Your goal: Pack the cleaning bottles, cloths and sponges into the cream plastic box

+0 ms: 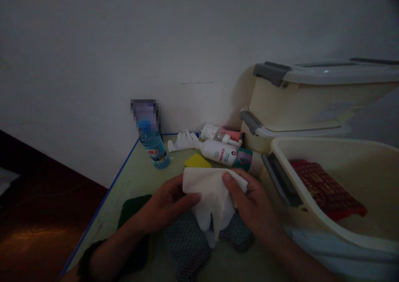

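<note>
A white glove (207, 190) hangs between my two hands, its cuff upward and its fingers pointing down. My left hand (170, 205) pinches the left side of the cuff, thumb in front. The right edge is gripped by my right hand (246, 194), thumb also on the front. Below the glove lies a grey-green knitted cloth item (187, 240), partly covered. Just behind the cuff, a yellow sponge-like piece (197, 161) shows. A second white glove (183, 142) rests farther back near the wall.
A blue liquid bottle (156, 151) stands at the back left. A white spray bottle (222, 153) and a clear bottle (215, 132) lie near the wall. On the right are an open bin (311, 142) holding a red packet (324, 188), and stacked lidded boxes (311, 103). A dark green pad (134, 207) lies under my left forearm.
</note>
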{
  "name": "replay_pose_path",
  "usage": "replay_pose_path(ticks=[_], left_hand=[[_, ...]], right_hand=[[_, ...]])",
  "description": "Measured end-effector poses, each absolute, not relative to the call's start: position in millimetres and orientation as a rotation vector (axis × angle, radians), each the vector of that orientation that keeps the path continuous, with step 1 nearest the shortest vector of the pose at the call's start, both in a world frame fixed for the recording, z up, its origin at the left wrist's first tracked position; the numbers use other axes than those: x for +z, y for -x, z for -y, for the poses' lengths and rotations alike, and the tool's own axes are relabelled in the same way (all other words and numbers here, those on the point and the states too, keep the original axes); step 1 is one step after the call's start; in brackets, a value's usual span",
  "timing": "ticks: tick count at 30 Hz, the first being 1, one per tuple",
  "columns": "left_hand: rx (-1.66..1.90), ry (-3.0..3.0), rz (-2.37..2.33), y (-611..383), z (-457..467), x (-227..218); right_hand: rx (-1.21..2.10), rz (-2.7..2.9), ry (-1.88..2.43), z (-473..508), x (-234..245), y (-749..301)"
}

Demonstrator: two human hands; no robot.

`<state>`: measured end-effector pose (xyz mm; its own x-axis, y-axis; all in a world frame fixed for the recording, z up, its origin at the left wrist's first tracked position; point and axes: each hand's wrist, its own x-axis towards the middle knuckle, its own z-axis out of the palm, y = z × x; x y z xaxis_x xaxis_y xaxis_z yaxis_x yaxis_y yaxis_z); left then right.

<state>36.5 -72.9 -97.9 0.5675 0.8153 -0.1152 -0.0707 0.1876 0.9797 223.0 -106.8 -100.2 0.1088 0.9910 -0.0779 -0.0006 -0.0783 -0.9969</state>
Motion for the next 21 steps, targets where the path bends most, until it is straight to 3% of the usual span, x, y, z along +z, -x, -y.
replay_pose_path(ticks=[8,15,21], left_hand=[[0.766,-0.957,-0.872,-37.2,69.3,-98.5],[0.819,-0.884,-1.036,-36.2,61.5,-98.4],[0.892,-0.782,-0.883,-32.1,60.4,-97.3]], right_hand=[[1.367,0.907,1.250,104.4,-101.1,-220.0],[1.631,0.672,0.859,99.7,-108.6,-216.4],[1.633,0.608,0.966,102.3,-111.3,-214.8]])
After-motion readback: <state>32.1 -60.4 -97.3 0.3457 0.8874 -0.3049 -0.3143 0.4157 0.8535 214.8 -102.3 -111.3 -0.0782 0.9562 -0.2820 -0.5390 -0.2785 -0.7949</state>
